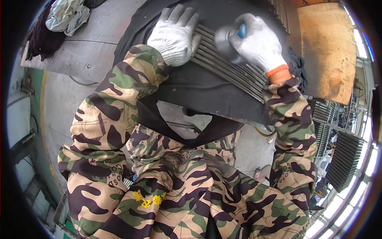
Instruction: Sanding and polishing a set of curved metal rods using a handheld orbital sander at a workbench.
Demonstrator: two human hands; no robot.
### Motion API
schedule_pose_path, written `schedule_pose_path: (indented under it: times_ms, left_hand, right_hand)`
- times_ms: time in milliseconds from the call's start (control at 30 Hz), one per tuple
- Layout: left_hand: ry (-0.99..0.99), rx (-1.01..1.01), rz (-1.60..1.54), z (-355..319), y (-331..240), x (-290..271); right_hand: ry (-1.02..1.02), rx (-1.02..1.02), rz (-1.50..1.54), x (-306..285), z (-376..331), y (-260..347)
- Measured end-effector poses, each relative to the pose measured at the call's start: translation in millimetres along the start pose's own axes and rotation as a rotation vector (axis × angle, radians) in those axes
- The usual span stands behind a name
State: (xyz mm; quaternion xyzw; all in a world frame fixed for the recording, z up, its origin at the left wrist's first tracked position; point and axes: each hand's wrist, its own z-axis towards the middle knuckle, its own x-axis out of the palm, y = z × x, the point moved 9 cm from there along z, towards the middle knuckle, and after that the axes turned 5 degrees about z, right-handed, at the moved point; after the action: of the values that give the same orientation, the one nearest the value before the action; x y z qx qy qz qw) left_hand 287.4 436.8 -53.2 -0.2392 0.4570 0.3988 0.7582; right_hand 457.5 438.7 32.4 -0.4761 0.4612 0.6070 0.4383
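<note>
A row of thin metal rods [227, 65] lies side by side on a black cloth [175, 85] over the bench. My left hand [174, 38], in a white knit glove, rests flat at the rods' left end with its fingers stretched out. Above the rods, my right hand [260, 42] is gloved too, with an orange cuff. Its fingers wrap round a blue-handled tool [241, 31] with a rounded grey head. That head is smeared by motion, so its exact kind and whether it touches the rods cannot be made out.
On the metal bench top [85, 53] at the far left lies a heap of pale and dark cloths [65, 18]. A stained wooden board [328, 51] stands at the right. Below it, racks hold stacks of dark metal bars [345, 159].
</note>
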Motion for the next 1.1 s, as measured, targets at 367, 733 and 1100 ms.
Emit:
schedule_pose_path:
  times_ms: [367,733,1100]
  left_hand:
    - [0.020,0.000,-0.037,18,1,6]
    - [-0.019,0.025,-0.050,19,-5,-4]
    - [-0.038,0.019,0.107,53,5,22]
  right_hand:
    - [0.071,0.020,0.007,10,-2,-8]
    - [0.070,-0.027,0.075,12,-9,-3]
    - [0.093,-0.007,0.072,14,-1,-13]
